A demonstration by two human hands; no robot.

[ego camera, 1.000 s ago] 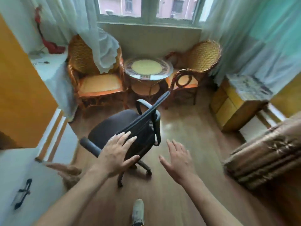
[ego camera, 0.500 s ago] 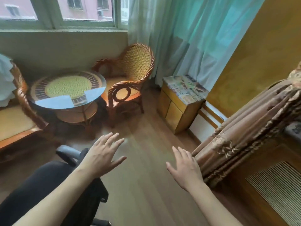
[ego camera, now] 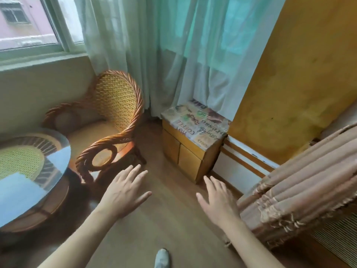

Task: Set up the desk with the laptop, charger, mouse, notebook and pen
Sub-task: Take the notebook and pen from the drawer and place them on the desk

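Head view: left hand (ego camera: 123,196) and right hand (ego camera: 219,201) both spread flat, empty, over bare wood floor (ego camera: 173,219). Laptop, charger, mouse, notebook, pen: none in sight. Wicker armchair (ego camera: 114,120) and glass-topped round table (ego camera: 29,171) left; small cabinet (ego camera: 193,140) ahead; draped fabric (ego camera: 301,180) just beside right hand.

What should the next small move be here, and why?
Probably keep turning to look for the desk. Both the left hand and the right hand are open and empty above the floor, and only the wicker chair, glass table and small cabinet show; no laptop is visible.
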